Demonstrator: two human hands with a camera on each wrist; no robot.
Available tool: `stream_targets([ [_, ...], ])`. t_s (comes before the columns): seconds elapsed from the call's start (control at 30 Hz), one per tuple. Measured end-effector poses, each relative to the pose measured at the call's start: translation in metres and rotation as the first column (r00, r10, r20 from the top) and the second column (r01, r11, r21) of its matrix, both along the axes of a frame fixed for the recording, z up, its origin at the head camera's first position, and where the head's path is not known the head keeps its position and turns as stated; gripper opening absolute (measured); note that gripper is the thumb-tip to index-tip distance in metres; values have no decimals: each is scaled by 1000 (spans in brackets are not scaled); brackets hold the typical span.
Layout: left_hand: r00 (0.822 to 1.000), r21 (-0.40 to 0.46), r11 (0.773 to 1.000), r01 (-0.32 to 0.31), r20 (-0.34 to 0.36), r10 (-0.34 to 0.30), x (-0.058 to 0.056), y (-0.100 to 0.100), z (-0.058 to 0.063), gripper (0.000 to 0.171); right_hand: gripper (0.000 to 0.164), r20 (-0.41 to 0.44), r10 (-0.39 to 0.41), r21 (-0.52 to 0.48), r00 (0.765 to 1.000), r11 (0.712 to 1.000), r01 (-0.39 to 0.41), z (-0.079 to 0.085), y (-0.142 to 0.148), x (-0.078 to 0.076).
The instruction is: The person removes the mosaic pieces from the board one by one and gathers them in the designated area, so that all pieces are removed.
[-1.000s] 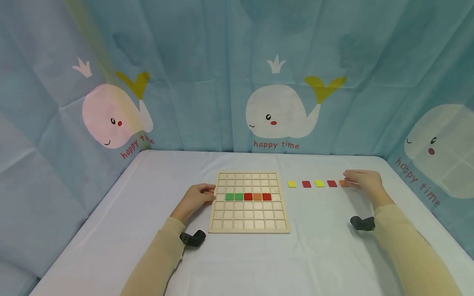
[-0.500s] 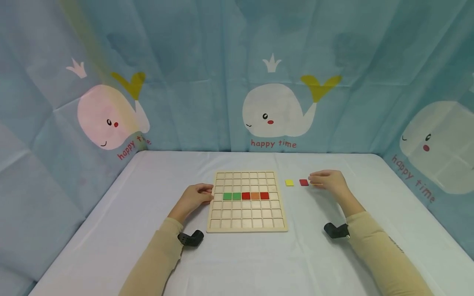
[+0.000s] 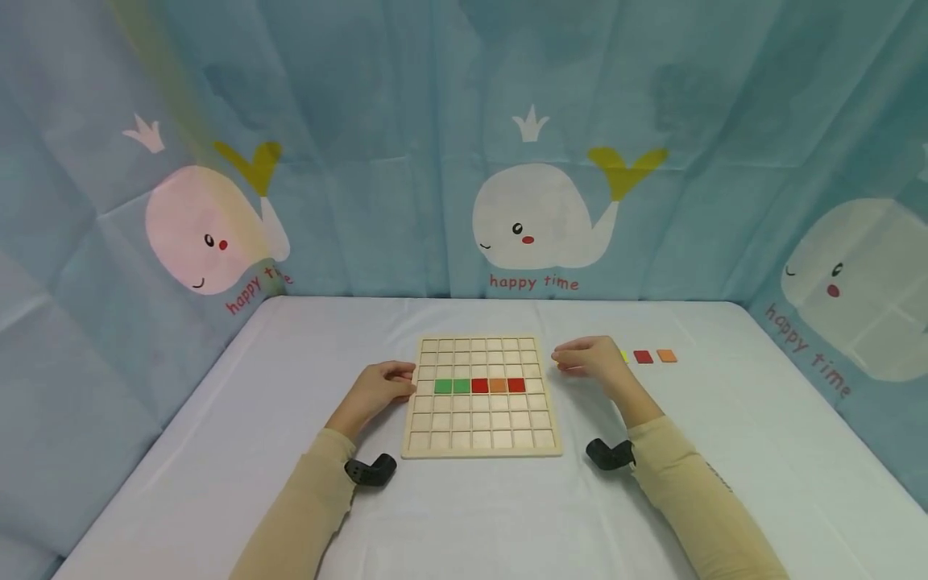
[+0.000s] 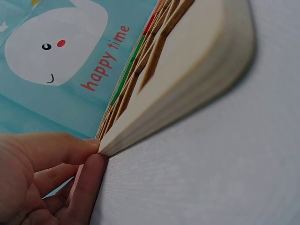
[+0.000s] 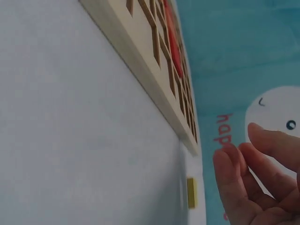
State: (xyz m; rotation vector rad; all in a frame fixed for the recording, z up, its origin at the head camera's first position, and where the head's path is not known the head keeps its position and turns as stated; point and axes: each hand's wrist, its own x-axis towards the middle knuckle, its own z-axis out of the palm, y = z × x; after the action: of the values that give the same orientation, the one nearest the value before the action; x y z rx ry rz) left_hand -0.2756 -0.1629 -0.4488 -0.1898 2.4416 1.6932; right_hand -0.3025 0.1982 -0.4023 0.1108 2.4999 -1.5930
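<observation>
A square wooden grid board (image 3: 482, 452) lies on the white table, with two green tiles (image 3: 453, 387), two red tiles (image 3: 516, 385) and one orange tile (image 3: 498, 386) in one row. My left hand (image 3: 377, 393) holds the board's left edge, thumb and fingertips against the wood in the left wrist view. Just right of the board hovers my right hand (image 3: 590, 360), its thumb and fingers apart with nothing between them. Below those fingers, a yellow tile (image 5: 191, 192) lies on the cloth in the right wrist view; in the head view the hand mostly hides it.
Beyond the right hand, a partly covered yellow tile (image 3: 623, 355), a red tile (image 3: 643, 357) and an orange tile (image 3: 667, 356) lie in line. A blue whale-print curtain (image 3: 406, 225) hangs behind the table (image 3: 478, 515).
My right hand has moved left along the line of loose tiles, from the orange one to the yellow one nearest the board. The left hand stays at the board's edge.
</observation>
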Motion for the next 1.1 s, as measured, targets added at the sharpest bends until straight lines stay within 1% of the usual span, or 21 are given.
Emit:
stream_targets([
  [0.23, 1000, -27, 1000, 7, -2, -7, 0, 0, 2, 46, 33, -16, 65, -75, 998, 995, -66, -3, -17, 1],
  [0.33, 1000, -23, 1000, -3, -2, 3, -1, -1, 3, 46, 35, -4, 68, -87, 998, 994, -68, -3, -25, 1],
  [0.53, 1000, -29, 1000, 10, -4, -10, -1, -2, 3, 47, 33, 46, 50, 0, 998, 999, -50, -8, -36, -1],
  [0.63, 1000, -31, 1000, 3, -5, -3, -1, -3, 2, 47, 30, 70, 46, 42, 996, 998, -49, -11, -39, 0],
  [0.83, 1000, -32, 999, 9, -5, -9, -1, -2, 1, 46, 29, 105, 69, 32, 992, 997, -72, -15, -42, 3],
  [1.1, 1000, -23, 1000, 2, -5, -3, -3, -1, 0, 46, 29, 107, 96, -4, 990, 995, -96, -19, -45, 3],
])
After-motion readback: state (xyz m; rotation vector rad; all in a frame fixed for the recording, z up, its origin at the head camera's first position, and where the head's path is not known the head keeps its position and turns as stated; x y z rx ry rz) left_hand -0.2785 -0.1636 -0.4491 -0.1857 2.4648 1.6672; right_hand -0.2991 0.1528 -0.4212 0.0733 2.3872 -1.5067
